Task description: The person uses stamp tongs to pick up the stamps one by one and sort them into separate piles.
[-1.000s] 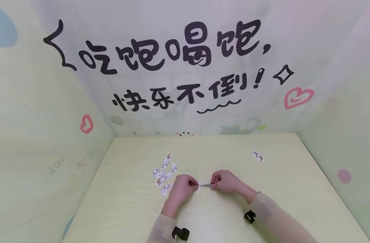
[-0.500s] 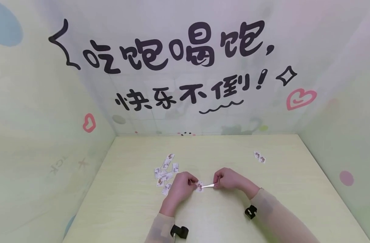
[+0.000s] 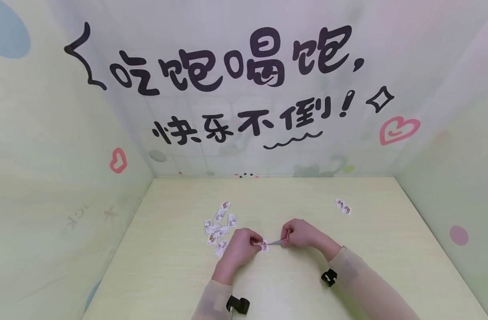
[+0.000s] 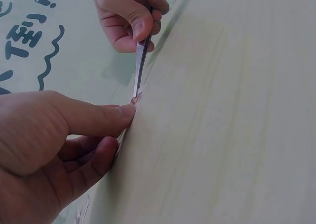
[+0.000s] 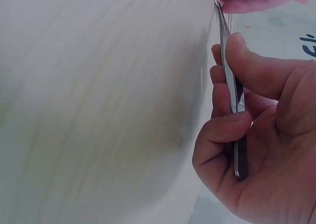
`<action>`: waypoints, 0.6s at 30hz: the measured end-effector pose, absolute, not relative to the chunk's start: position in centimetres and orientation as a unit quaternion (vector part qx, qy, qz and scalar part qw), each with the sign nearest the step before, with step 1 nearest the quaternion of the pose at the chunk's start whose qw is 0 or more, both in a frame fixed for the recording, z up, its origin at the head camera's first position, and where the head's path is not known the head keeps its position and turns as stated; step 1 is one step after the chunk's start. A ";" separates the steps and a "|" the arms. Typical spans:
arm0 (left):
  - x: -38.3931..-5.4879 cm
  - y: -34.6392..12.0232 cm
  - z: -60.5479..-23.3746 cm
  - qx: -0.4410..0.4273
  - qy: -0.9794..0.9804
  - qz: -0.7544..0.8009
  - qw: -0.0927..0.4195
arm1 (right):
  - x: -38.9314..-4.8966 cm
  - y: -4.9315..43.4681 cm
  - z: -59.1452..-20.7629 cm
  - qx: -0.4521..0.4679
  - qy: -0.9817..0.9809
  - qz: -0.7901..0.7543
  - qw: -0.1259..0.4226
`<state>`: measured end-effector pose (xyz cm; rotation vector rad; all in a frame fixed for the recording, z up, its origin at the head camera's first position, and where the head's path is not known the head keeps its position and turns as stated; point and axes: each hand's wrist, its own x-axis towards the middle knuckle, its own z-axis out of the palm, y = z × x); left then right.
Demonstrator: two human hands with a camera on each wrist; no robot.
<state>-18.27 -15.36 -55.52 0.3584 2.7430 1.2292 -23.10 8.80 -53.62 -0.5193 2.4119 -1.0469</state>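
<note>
A small white card with a coloured printed picture (image 3: 264, 244) is pinched at its left edge by the thumb and finger of my left hand (image 3: 244, 246). My right hand (image 3: 301, 233) grips a pair of metal tweezers (image 5: 231, 80) between thumb and fingers, its dark rear end lying against the palm. The tweezers (image 4: 139, 68) point at the card, and their tip meets it just beyond the left thumb in the left wrist view. Whether the tip holds a piece of the card is too small to tell.
Several similar small printed cards (image 3: 232, 220) lie loosely scattered and partly overlapping left of my left hand. Two more pieces (image 3: 347, 210) lie together at the back right of the pale wooden table (image 3: 179, 275). Printed fabric walls (image 3: 252, 155) enclose the table's back and sides.
More of the card shows beside my left fingertips than a second ago. The tweezers' tip has shifted slightly over it, and the head view has moved a little. Both hands keep their grips.
</note>
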 end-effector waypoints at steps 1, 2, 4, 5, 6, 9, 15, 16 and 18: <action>-18.3 -15.3 -55.5 0.118 0.905 0.405 0.057 | -23.0 8.8 -53.6 -0.187 0.875 -0.384 0.228; -18.3 -15.3 -55.5 0.118 0.905 0.405 0.055 | -22.9 8.8 -53.6 -0.184 0.873 -0.388 0.229; -18.3 -15.2 -55.5 0.115 0.905 0.406 0.054 | -22.6 8.8 -53.7 -0.180 0.871 -0.395 0.231; -18.4 -15.2 -55.6 0.113 0.905 0.407 0.055 | -22.4 8.8 -53.8 -0.179 0.869 -0.398 0.232; -18.4 -15.2 -55.6 0.113 0.905 0.407 0.053 | -22.2 8.8 -53.8 -0.177 0.869 -0.399 0.233; -18.4 -15.1 -55.7 0.105 0.906 0.407 0.056 | -21.7 8.8 -53.9 -0.174 0.868 -0.404 0.232; -18.4 -15.1 -56.0 0.099 0.906 0.408 0.058 | -21.4 8.6 -54.0 -0.167 0.872 -0.403 0.224; -18.4 -15.1 -56.0 0.099 0.906 0.408 0.058 | -21.4 8.6 -54.0 -0.166 0.873 -0.401 0.224; -18.5 -15.1 -56.1 0.100 0.906 0.408 0.057 | -21.5 8.6 -54.2 -0.162 0.875 -0.398 0.223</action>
